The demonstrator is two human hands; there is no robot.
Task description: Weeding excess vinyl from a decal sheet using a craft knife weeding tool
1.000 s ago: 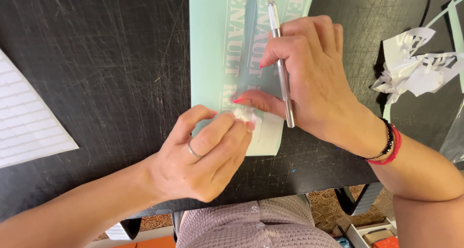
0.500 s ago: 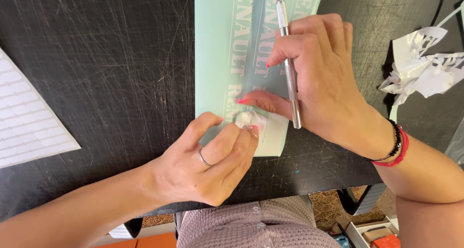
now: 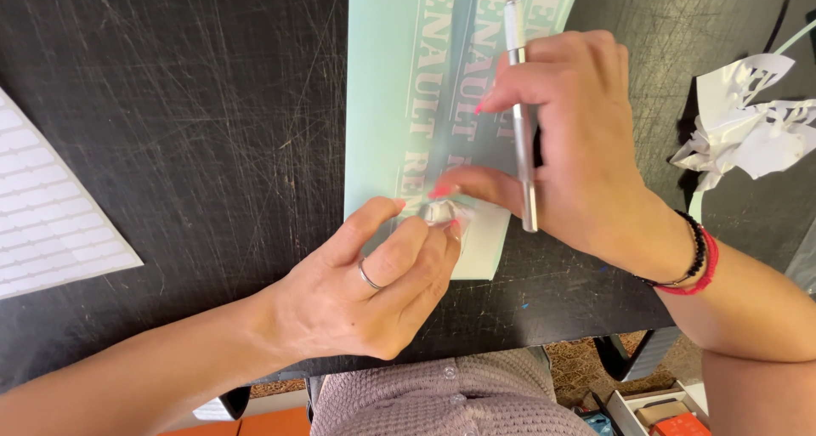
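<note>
A pale green vinyl sheet (image 3: 382, 87) with white cut letters lies on a scratched black table (image 3: 187, 147). My left hand (image 3: 374, 291), with a ring on one finger, pinches a small crumpled scrap of white vinyl (image 3: 442, 212) at the sheet's near end. My right hand (image 3: 569, 147) rests on the sheet just right of it. It grips a silver craft knife (image 3: 520, 121) whose handle runs along the sheet, and its thumb presses down beside the scrap. Bracelets sit on the right wrist.
A white lined sheet (image 3: 42, 215) lies at the table's left edge. A crumpled heap of white vinyl waste (image 3: 748, 130) sits at the right. Below the table's near edge are a knitted top (image 3: 459, 402) and boxes on the floor (image 3: 654, 410).
The view has shifted slightly, so the sheet sits further right. My left fingers have worked the white scrap a little further up. My right hand keeps its hold on the knife.
</note>
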